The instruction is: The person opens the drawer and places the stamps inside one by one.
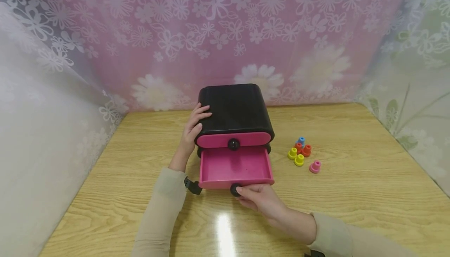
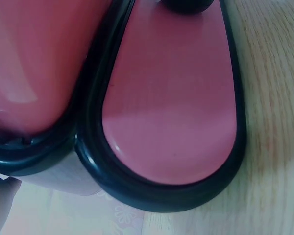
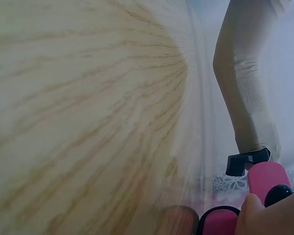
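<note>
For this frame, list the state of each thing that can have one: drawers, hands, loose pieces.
Lower drawer: pulled out, nothing visible inside.
Upper drawer: pushed in.
Drawer box: upright on the table.
Left hand: resting against the box's left side, fingers straight.
Right hand: pinching the lower drawer's black knob.
Small coloured pegs: loose on the table to the right of the box, untouched.

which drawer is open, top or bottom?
The bottom drawer: it is pulled out, right hand pinching its knob. The top drawer sits flush in the cabinet.
</note>
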A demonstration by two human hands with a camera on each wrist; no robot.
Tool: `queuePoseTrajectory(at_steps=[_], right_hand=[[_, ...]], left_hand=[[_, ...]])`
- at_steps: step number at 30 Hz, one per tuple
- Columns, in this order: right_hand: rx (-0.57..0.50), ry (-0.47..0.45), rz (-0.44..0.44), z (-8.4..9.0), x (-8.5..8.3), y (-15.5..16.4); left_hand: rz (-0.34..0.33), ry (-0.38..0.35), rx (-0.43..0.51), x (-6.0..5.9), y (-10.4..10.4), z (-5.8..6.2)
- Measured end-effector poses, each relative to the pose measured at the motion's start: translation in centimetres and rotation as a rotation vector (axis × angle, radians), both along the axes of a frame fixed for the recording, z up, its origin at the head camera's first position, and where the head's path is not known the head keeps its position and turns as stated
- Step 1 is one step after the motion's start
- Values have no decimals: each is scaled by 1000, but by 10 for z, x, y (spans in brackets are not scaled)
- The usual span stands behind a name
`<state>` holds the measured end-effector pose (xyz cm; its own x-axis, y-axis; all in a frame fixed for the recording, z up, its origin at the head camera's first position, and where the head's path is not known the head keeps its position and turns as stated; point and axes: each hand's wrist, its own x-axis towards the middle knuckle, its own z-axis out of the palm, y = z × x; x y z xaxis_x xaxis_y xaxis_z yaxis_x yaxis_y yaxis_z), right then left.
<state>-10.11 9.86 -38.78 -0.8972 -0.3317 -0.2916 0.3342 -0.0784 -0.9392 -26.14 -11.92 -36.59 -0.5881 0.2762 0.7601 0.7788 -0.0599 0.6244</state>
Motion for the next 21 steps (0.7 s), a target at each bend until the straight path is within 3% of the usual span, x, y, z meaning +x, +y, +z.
queuePoseTrajectory(at_steps=[21], right_hand=[[23,-7,21,-7,0,2]], left_hand=[[-3,-22,3,1,0,1]])
